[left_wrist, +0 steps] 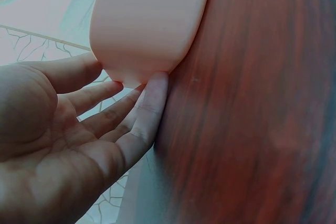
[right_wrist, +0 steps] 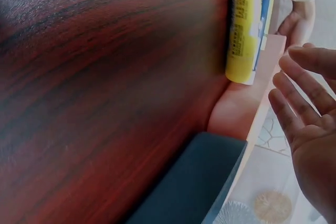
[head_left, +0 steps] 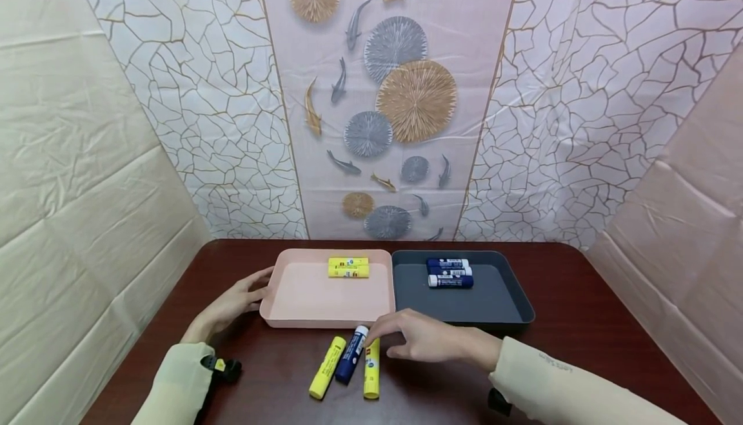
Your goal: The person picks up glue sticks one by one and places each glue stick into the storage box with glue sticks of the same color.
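Lying flat on the table (head_left: 261, 380), just in front of the pink tray (head_left: 325, 299): a near yellow stick (head_left: 371, 376), long axis pointing almost straight away from the person, far end beneath the fingertips of the right hand (head_left: 426, 338). Close along its left, a blue stick (head_left: 350, 357), then an outer yellow stick (head_left: 327, 368), both slanting rightward at the far end. Nearer by far: the right hand, coming in from the right, thumb and fingers parted, apparently gripping nothing. Well off to the left, the left hand (head_left: 235, 301), fingers spread, tips touching the pink tray's end. Hidden behind fingers: the near yellow stick's far end; cannot tell touching from hovering. Cropped in the right wrist view: sticks and dark tray (right_wrist: 191, 177).
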Tool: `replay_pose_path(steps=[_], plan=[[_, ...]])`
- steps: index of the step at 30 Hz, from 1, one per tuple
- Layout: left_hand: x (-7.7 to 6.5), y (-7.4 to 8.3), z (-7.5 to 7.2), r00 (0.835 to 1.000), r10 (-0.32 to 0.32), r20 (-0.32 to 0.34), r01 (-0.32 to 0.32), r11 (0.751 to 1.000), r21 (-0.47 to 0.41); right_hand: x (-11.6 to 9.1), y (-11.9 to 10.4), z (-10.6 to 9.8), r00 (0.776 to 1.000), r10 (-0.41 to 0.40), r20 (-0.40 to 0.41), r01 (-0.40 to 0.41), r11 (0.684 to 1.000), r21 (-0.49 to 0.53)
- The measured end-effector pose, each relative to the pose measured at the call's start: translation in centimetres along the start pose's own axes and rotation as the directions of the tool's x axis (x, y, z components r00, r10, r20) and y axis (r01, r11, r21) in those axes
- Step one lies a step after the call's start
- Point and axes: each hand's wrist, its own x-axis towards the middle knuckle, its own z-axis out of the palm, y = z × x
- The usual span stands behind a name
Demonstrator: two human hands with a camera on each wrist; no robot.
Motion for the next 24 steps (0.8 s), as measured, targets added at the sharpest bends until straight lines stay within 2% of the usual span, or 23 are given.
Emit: replay_pose_path(steps=[8,16,24], plan=[[-0.1,0.1,0.0,0.999,0.029,0.033,-0.029,0.999,-0.022,0.6,0.4,1.0,0.995,-0.083,0.059,0.088,0.993,-0.082],[-0.2,0.3,0.0,0.998,0.045,0.035,-0.044,0.999,-0.032,0.6,0.1,1.3,0.994,-0.076,0.083,0.09,0.978,-0.186],[-0.2,0.2,-0.1,0.998,0.051,0.038,-0.049,0.998,-0.036,0.4,0.2,1.7,0.992,-0.091,0.089,0.118,0.926,-0.359]])
